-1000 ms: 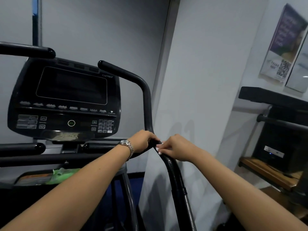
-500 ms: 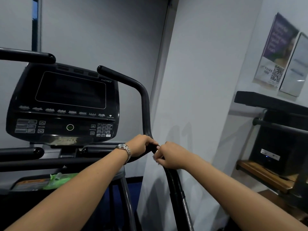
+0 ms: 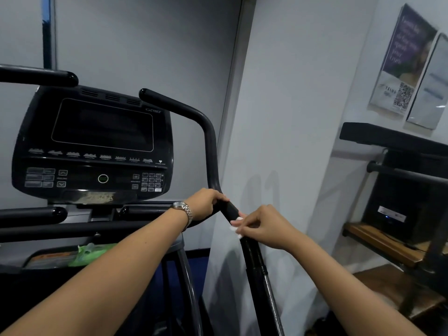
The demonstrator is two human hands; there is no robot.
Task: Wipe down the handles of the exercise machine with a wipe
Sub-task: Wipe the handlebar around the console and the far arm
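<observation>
The black right handle [image 3: 210, 146] of the exercise machine curves up from the lower middle toward the console. My left hand [image 3: 206, 204], with a metal watch on the wrist, grips this handle at its bend. Just below it, my right hand [image 3: 263, 226] curls round the same bar and holds a small white wipe [image 3: 236, 223] against it. Only slivers of the wipe show between the fingers. A short bare stretch of black bar shows between the two hands.
The black console [image 3: 97, 146] stands at the left, with other black handles [image 3: 36, 75] above and below it. A green wipe packet [image 3: 91, 254] lies on the tray under the console. A white wall corner stands close to the right, then a dark shelf unit [image 3: 400, 190].
My right hand has slid a little down the bar, away from the left hand, so a gap of bare handle now shows between them. My left hand keeps its grip.
</observation>
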